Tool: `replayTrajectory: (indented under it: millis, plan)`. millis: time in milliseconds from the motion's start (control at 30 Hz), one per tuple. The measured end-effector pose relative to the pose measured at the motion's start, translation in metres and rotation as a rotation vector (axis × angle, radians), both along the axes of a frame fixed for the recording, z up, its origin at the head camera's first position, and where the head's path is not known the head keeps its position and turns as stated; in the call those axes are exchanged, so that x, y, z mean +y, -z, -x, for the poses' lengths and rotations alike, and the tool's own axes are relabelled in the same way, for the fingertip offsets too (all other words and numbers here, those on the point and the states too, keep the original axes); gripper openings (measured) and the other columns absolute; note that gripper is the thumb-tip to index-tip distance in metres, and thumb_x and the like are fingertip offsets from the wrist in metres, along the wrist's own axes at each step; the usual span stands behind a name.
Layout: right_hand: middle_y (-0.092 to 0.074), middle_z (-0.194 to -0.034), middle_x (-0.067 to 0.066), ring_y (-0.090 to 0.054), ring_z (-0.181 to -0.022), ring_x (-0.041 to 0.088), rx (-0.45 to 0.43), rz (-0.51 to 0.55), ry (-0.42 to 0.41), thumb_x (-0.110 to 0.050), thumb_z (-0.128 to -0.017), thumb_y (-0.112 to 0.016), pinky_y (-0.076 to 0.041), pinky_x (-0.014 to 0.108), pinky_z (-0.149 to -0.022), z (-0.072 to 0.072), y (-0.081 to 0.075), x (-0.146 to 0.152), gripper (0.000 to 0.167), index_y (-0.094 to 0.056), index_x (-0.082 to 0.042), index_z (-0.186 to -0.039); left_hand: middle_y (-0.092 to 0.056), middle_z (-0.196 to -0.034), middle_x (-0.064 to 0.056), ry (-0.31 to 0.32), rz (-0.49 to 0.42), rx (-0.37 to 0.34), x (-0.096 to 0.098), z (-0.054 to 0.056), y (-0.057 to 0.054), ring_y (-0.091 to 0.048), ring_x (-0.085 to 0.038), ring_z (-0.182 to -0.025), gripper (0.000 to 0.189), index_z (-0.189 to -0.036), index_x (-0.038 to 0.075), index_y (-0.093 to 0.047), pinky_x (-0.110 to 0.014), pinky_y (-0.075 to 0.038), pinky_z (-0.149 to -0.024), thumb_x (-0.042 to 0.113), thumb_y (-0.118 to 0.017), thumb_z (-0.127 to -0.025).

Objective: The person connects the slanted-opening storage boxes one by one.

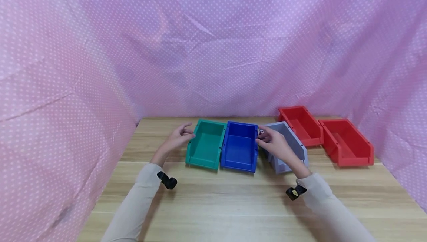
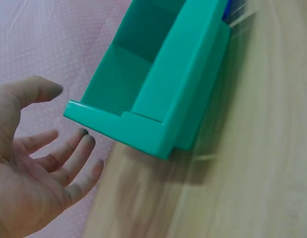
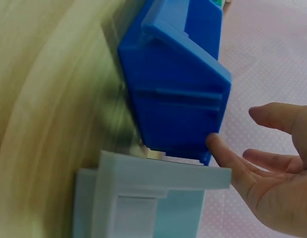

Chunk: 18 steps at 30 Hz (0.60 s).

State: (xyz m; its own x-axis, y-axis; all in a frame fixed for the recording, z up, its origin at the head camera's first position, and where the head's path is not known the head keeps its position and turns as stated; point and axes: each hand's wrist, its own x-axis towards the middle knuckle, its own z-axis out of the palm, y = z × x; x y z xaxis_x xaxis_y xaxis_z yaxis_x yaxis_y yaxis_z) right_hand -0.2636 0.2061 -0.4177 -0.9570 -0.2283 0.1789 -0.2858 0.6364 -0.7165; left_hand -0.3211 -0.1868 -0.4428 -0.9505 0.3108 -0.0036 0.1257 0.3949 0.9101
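A green storage bin [image 1: 205,143] and a blue storage bin [image 1: 239,145] stand side by side on the wooden table. My left hand [image 1: 176,140] is by the green bin's left wall, thumb and fingers loosely bent. In the left wrist view, a gap shows between that hand [image 2: 44,163] and the green bin [image 2: 163,84]. My right hand [image 1: 276,143] reaches over the grey storage bin [image 1: 293,143] to the blue bin's right side. In the right wrist view, one fingertip of this hand [image 3: 272,173] appears to touch the blue bin [image 3: 178,99]; the thumb stands apart.
Two red bins, one farther back [image 1: 301,123] and one at the right [image 1: 348,142], stand beyond the grey bin. Pink dotted cloth [image 1: 213,56] hangs behind and on both sides of the table [image 1: 227,205]. Each sleeve carries a small black wrist camera [image 1: 168,181].
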Motion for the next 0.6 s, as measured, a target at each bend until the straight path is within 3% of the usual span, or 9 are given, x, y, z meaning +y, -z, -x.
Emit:
replayTrajectory:
  millis: [167, 300, 600]
  plan:
    - [-0.068, -0.116, 0.032, -0.074, -0.092, 0.032, -0.131, 0.050, -0.028, -0.010, -0.098, -0.067, -0.062, 0.042, -0.079, 0.002, 0.002, -0.001, 0.057, -0.045, 0.010, -0.146, -0.058, -0.131, -0.022, 0.003, -0.027, -0.082, -0.002, -0.001, 0.009, -0.058, -0.028, -0.115, 0.062, -0.157, 0.006, -0.037, -0.036, -0.053, -0.095, 0.017, -0.063, -0.101]
    - [-0.066, -0.118, 0.033, -0.074, -0.087, 0.026, -0.259, 0.121, -0.012, -0.011, -0.100, -0.066, -0.062, 0.040, -0.080, 0.007, 0.001, -0.004, 0.059, -0.041, 0.009, -0.150, -0.058, -0.129, -0.020, 0.003, -0.058, -0.112, -0.002, -0.002, 0.011, -0.058, -0.027, -0.114, 0.060, -0.156, 0.008, -0.039, -0.037, -0.053, -0.097, 0.017, -0.062, -0.101]
    - [-0.066, -0.109, 0.028, -0.070, -0.077, 0.014, -0.368, 0.169, 0.028, -0.010, -0.099, -0.065, -0.062, 0.038, -0.081, 0.019, 0.001, -0.018, 0.066, -0.033, 0.007, -0.155, -0.059, -0.121, -0.018, 0.025, -0.117, -0.137, -0.015, -0.004, 0.012, -0.061, -0.017, -0.104, 0.065, -0.158, 0.009, -0.036, -0.038, -0.055, -0.096, 0.007, -0.063, -0.098]
